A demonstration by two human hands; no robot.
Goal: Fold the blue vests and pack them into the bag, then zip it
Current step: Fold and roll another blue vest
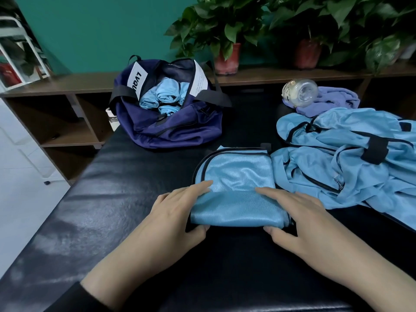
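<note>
A light blue vest (238, 176) with black trim lies partly folded on the black padded table (108, 199), its near end rolled up. My left hand (177, 212) grips the roll's left end, fingers on top and thumb beneath. My right hand (297, 217) grips the right end the same way. A navy bag (171, 122) stands open at the back left, with several rolled blue vests (164, 95) inside. A loose pile of unfolded blue vests (351, 158) lies at the right.
A clear bottle (300, 92) lies on a purple cloth (333, 102) behind the pile. Potted plants (227, 57) stand on a wooden shelf (78, 84) along the green wall. The floor drops away left of the table.
</note>
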